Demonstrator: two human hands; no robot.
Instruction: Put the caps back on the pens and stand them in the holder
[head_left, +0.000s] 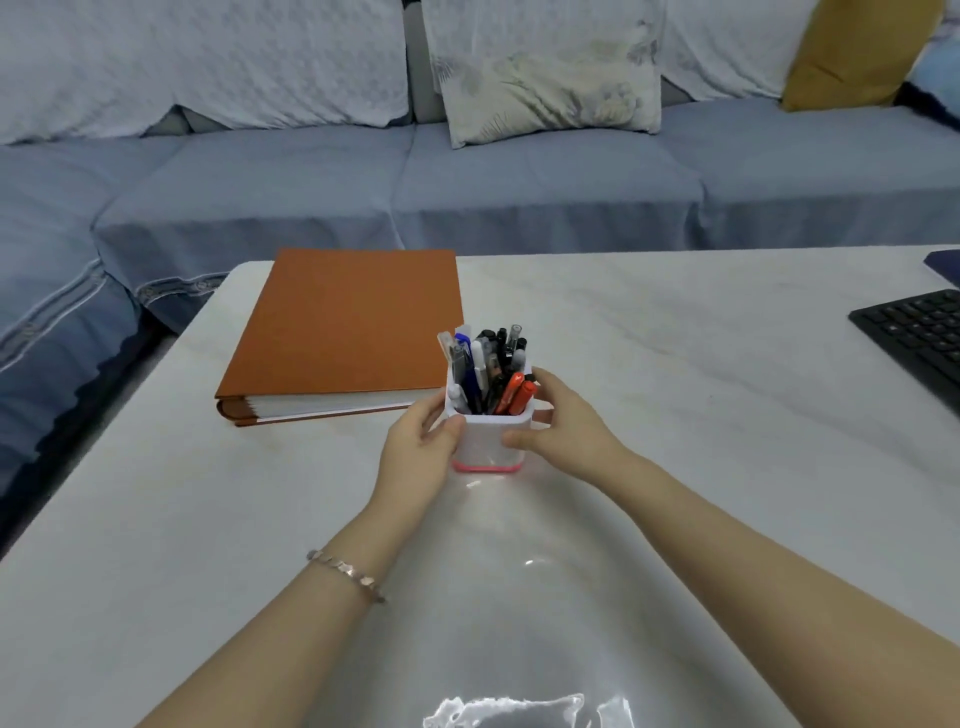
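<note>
Glare from a light falls on the pale marble table (156, 519) closest to the camera, and both bare forearms reach forward over it toward the holder (488, 436), a white square cup with a pink base that stands upright near the middle of the tabletop. On the holder's left side the left hand (415, 452) cups the wall, thumb pressed on the near face just under the rim and the fingers wrapped round the far left corner; a bracelet (345, 574) of small rose-coloured links circles that wrist. On the holder's right side the right hand (563, 421) mirrors it, thumb laid across the near face and fingers curled round the back right corner, so the cup is clasped between the two palms. Inside the holder stands a crowded bunch of pens (485, 364), black, blue and clear ones rising above the rim, with two red pens (514, 395) leaning toward its right front corner; whether every pen carries a cap cannot be told. Just behind and left of the holder lies a thick orange book (343, 327), closed and flat. Well to the holder's right, at the table's edge, sits a black keyboard (919, 332). Beyond the holder, past the table, runs a blue-covered sofa (519, 176) with pale cushions.
</note>
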